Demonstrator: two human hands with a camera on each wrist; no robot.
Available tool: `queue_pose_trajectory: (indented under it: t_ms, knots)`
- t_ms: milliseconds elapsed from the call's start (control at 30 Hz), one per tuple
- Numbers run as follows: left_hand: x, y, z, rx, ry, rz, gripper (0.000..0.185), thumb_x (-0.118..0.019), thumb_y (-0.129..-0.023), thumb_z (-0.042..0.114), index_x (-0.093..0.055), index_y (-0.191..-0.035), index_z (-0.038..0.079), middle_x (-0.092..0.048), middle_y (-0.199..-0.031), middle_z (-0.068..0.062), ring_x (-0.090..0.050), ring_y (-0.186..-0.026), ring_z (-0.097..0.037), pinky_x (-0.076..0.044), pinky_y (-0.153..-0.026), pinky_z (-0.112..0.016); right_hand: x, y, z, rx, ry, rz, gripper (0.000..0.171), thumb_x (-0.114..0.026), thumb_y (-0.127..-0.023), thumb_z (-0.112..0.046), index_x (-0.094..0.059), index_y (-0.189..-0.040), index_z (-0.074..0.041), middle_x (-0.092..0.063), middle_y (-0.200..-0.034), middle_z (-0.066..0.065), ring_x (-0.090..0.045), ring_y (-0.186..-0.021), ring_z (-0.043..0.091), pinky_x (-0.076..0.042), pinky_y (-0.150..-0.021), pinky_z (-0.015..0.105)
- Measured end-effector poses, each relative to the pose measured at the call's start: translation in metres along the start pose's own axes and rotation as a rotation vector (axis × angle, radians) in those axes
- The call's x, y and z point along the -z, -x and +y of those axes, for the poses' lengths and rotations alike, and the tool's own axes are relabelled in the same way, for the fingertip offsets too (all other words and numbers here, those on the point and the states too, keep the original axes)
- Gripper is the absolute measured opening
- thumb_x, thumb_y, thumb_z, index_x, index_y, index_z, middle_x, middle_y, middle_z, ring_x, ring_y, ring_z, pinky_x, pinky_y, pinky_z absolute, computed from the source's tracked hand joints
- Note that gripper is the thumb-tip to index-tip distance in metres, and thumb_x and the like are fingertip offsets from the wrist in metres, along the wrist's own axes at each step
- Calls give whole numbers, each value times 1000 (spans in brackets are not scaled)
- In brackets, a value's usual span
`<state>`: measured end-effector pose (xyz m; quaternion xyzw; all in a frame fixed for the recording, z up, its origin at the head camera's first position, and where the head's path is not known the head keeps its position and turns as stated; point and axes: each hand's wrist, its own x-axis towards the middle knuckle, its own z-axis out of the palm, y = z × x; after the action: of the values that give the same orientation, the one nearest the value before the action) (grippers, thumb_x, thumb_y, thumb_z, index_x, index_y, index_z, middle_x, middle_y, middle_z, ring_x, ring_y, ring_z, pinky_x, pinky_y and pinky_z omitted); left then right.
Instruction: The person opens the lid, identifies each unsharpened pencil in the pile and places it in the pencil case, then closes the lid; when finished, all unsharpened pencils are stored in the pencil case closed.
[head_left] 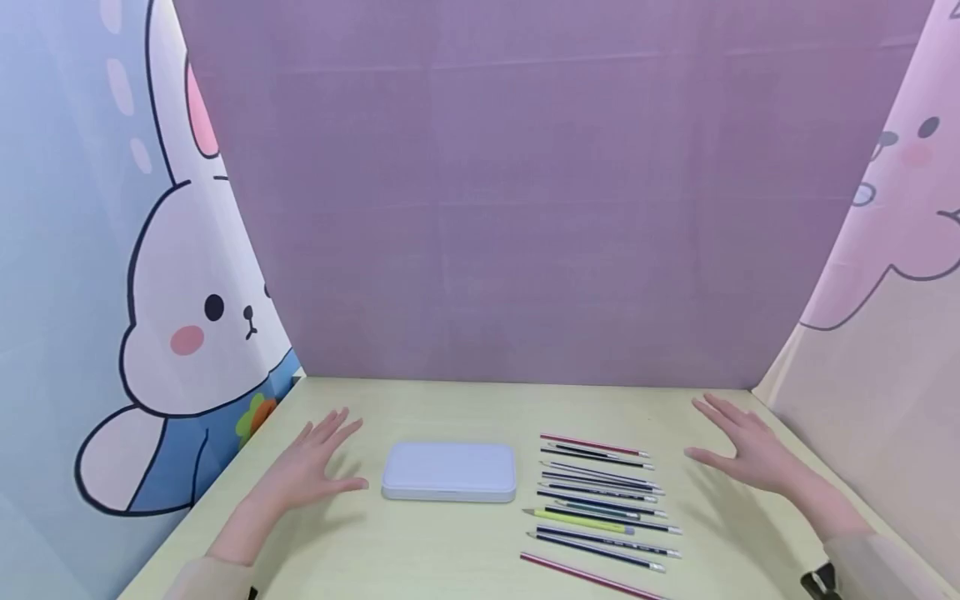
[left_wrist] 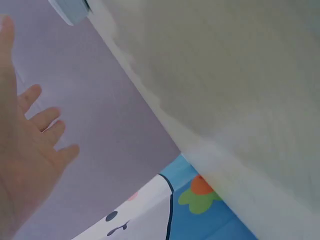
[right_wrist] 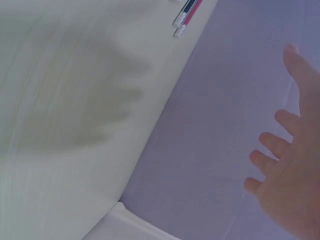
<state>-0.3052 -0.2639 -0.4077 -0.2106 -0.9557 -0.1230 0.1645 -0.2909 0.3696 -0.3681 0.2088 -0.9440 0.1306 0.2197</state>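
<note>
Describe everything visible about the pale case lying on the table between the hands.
The case is a flat, pale lilac-white rectangle with rounded corners, smooth like plastic or metal. Its lid is closed, a seam running along the front edge. It lies flat on the yellowish table, long side toward the camera, left of the row of pencils and right of the left hand. Neither hand touches it; only the table does.

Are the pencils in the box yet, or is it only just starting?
Only just starting, it seems. Done: nothing; the white box is closed and the pencils lie in a row on the table beside it. In hand: nothing; the left hand and right hand are open, fingers spread, touching neither. Left: likely opening the box and putting pencils in.
</note>
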Motion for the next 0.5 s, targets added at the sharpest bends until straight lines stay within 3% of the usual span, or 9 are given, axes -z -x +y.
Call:
queue_pose_trajectory:
  t_ms: [200, 500]
  knots:
    - [1, -6, 7, 15, 99, -16, 86, -66, -74, 62, -45, -139, 9, -44, -142, -18, -42, -129, -39, -38, -102, -57, -5, -15, -22, 37, -78, 15, 66, -70, -83, -33, -46, -135, 0, -44, -137, 26, -41, -122, 49, -33, -97, 64]
    - [-10, -18, 12, -24, 223, -21, 76, -73, -77, 45, -46, -137, 6, -50, -138, -15, -46, -126, -36, -39, -103, -53, -20, -34, -50, 72, -152, 48, 58, -68, -85, -29, -50, -132, 0, -55, -130, 19, -51, -118, 40, -42, -95, 55]
